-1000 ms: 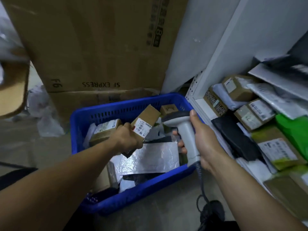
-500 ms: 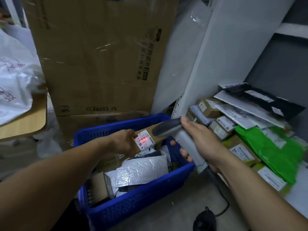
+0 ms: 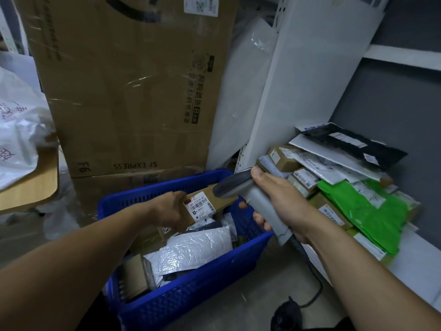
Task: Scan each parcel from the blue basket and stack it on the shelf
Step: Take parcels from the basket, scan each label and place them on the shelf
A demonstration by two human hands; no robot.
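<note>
Head camera looks down, close over basket [image 3: 191,302].

1. The basket [image 3: 191,295] sits on the floor [image 3: 262,295] before me, with the carton [image 3: 133,91] behind it.
2. The shelf [image 3: 420,271] with stacked parcels [image 3: 372,211] stands to its right.
3. My left grip [image 3: 167,209] holds a box [image 3: 199,207] above the basket, and the scanner [image 3: 262,209] in my right grip [image 3: 284,201] is just right of it.

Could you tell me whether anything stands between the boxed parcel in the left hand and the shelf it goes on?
Yes. The right hand, holding the barcode scanner, sits directly between the cardboard parcel and the shelf. The shelf's near part is piled with boxes and a green mailer bag.
</note>
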